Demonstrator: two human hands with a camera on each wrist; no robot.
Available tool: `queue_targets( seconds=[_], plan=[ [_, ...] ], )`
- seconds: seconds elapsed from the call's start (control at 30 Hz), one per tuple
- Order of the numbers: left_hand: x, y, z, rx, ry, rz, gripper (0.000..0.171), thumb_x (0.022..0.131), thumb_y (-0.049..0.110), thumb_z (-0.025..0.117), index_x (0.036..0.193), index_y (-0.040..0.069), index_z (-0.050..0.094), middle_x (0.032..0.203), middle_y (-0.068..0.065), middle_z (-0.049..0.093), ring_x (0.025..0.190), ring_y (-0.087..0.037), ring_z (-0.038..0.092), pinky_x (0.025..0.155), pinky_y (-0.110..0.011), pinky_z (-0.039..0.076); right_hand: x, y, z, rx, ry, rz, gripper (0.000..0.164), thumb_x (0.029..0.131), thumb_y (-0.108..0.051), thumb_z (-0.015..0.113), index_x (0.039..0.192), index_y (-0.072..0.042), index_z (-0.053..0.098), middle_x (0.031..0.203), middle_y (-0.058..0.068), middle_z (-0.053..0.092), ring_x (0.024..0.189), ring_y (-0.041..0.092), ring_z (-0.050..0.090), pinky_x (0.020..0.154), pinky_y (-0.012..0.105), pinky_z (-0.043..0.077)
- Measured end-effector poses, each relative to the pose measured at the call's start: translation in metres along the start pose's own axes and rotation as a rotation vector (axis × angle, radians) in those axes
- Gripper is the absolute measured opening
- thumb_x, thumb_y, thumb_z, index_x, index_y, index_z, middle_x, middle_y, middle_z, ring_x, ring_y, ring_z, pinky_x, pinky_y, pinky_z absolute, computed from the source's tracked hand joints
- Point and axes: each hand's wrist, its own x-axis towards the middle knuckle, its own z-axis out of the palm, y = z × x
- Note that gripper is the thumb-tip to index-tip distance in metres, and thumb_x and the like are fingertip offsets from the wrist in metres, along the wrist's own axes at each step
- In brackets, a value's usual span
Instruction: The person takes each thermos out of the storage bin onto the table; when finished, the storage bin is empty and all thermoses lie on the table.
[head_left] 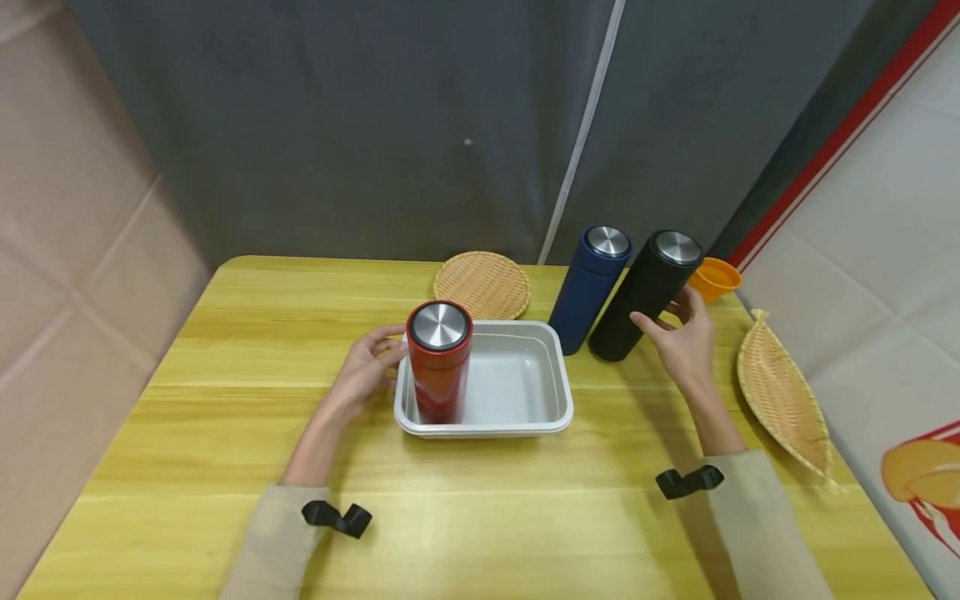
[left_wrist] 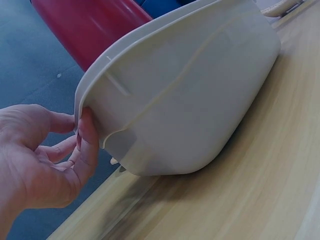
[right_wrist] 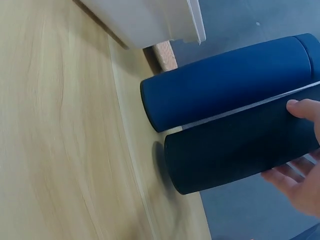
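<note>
My left hand [head_left: 367,367] pinches the left rim of a light grey rectangular basin [head_left: 558,367]; in the left wrist view thumb and fingers meet at that rim. Inside the basin, at its left end, stands a red thermos [head_left: 442,375] with a silver-topped lid. To the basin's right, my right hand [head_left: 686,337] grips a black thermos [head_left: 637,304] round its side. The right wrist view shows a shadow beside the base of this black thermos [right_wrist: 235,142], which seems slightly raised. Close on its left stands a blue thermos [head_left: 585,292], also silver-topped.
A round woven mat [head_left: 482,283] lies behind the basin. Behind my right hand is an orange cup [head_left: 716,277], and a leaf-shaped woven basket [head_left: 783,396] lies along the right side of the wooden table [head_left: 480,525]. A dark grey curtain hangs at the back.
</note>
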Motion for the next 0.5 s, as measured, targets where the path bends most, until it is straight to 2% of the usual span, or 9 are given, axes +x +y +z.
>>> queue_targets(
  seconds=[0.23, 0.5],
  plan=[
    [-0.0003, -0.0009, -0.0009, -0.010, -0.005, -0.003, 0.044, 0.099, 0.010, 0.055, 0.140, 0.004, 0.042, 0.114, -0.012, 0.058, 0.081, -0.014, 0.062, 0.059, -0.027, 0.053, 0.0020, 0.0012, 0.0063, 0.038, -0.005, -0.002, 0.068, 0.079, -0.004, 0.078, 0.138, -0.005, 0.045, 0.118, 0.002, 0.053, 0.101, 0.012, 0.052, 0.081, 0.017, 0.050],
    [-0.0010, -0.0008, -0.0012, -0.010, -0.008, 0.001, 0.045, 0.098, 0.011, 0.056, 0.141, 0.004, 0.042, 0.117, -0.015, 0.058, 0.082, -0.014, 0.062, 0.058, -0.026, 0.053, 0.0094, 0.0062, 0.0086, -0.009, -0.033, 0.006, 0.071, 0.079, -0.006, 0.078, 0.140, -0.004, 0.042, 0.119, 0.003, 0.051, 0.102, 0.012, 0.051, 0.083, 0.019, 0.051]
  ],
)
